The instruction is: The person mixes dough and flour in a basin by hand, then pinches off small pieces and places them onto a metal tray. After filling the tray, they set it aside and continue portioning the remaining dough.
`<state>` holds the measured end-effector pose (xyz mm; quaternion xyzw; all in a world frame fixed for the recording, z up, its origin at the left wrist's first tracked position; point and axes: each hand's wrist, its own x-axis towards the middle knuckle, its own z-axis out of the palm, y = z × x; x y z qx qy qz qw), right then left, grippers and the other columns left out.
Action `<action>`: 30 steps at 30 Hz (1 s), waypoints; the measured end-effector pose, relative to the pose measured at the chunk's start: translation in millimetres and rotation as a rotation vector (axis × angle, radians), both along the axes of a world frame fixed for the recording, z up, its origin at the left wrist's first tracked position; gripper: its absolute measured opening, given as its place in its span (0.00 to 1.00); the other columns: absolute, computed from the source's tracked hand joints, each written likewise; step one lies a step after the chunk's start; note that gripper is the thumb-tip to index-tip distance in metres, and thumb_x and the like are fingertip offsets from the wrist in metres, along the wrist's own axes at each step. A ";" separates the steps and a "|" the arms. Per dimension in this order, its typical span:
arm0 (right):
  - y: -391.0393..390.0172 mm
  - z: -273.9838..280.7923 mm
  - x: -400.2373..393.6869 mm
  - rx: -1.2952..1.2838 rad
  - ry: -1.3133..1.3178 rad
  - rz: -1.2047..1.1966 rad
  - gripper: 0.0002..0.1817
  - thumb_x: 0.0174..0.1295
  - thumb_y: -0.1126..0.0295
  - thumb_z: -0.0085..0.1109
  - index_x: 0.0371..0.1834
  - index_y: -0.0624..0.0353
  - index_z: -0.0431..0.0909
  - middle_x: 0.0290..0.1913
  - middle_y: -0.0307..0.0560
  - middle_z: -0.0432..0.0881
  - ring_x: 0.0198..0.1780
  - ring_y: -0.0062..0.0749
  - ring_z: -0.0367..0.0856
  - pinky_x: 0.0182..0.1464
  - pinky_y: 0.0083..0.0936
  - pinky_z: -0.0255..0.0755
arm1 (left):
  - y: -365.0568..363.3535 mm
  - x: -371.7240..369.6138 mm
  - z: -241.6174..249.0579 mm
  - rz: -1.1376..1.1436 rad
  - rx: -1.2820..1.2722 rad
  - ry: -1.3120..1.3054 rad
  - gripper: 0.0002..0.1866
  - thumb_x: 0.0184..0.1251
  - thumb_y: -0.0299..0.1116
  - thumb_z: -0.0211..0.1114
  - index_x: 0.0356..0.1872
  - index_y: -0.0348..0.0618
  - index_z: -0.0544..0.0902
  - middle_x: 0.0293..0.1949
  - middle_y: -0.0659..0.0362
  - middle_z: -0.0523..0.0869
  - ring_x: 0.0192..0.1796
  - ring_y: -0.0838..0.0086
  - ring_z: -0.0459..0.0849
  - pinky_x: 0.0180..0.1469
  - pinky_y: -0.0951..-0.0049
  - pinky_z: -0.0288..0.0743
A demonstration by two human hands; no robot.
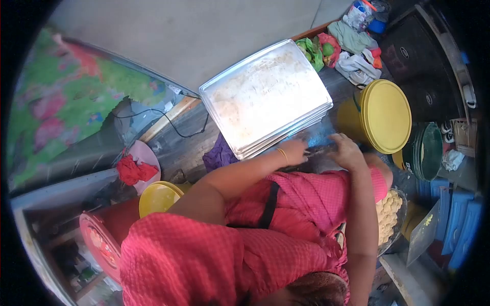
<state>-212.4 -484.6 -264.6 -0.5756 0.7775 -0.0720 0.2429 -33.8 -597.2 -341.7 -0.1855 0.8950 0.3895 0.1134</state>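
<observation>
My left hand (293,152), with a yellow bangle at the wrist, is at the near edge of a stack of metal baking trays (270,94). Its fingers point right and look bent. Facing it from the right is my right hand (348,152), fingers curled. Between them lies a blurred dark, shiny patch with blue plastic (317,138) at its far side. Whatever the fingers pinch is too blurred to make out. Pink checked clothing (316,199) covers my lap just below both hands.
A lidded yellow bucket (386,116) stands right of the trays, beside a dark green bucket (427,151). Dough-like pieces (389,214) fill a bowl at my right. Purple cloth (220,154), a yellow tub (159,198) and a red container (101,245) are left. Bags with green produce (327,49) lie behind.
</observation>
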 end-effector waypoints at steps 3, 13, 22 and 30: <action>-36.8 34.1 58.7 0.064 -0.023 0.073 0.28 0.44 0.70 0.64 0.54 0.55 0.71 0.50 0.53 0.73 0.53 0.49 0.72 0.56 0.36 0.67 | -41.9 21.9 -12.1 0.013 0.081 0.252 0.18 0.45 0.33 0.64 0.40 0.39 0.79 0.36 0.46 0.82 0.39 0.55 0.80 0.43 0.62 0.74; -77.1 72.7 103.9 -0.003 -0.060 0.120 0.28 0.50 0.71 0.60 0.58 0.51 0.68 0.57 0.50 0.68 0.57 0.45 0.70 0.57 0.38 0.65 | -128.6 77.7 68.3 0.059 0.285 0.176 0.20 0.56 0.35 0.64 0.50 0.42 0.76 0.46 0.53 0.81 0.44 0.66 0.80 0.49 0.69 0.73; -19.6 76.2 53.9 -0.159 0.189 -0.187 0.26 0.46 0.74 0.61 0.52 0.50 0.72 0.56 0.51 0.68 0.56 0.48 0.70 0.55 0.37 0.67 | -27.2 -47.6 84.3 0.201 0.473 0.530 0.18 0.55 0.31 0.62 0.47 0.36 0.76 0.43 0.49 0.81 0.47 0.62 0.80 0.51 0.68 0.72; 135.1 118.8 1.5 -0.581 0.415 -0.725 0.27 0.46 0.74 0.60 0.55 0.58 0.69 0.57 0.60 0.67 0.59 0.54 0.65 0.60 0.38 0.62 | 112.0 -151.8 161.2 -0.101 0.460 0.774 0.23 0.52 0.34 0.64 0.50 0.37 0.74 0.50 0.46 0.73 0.52 0.54 0.75 0.54 0.65 0.69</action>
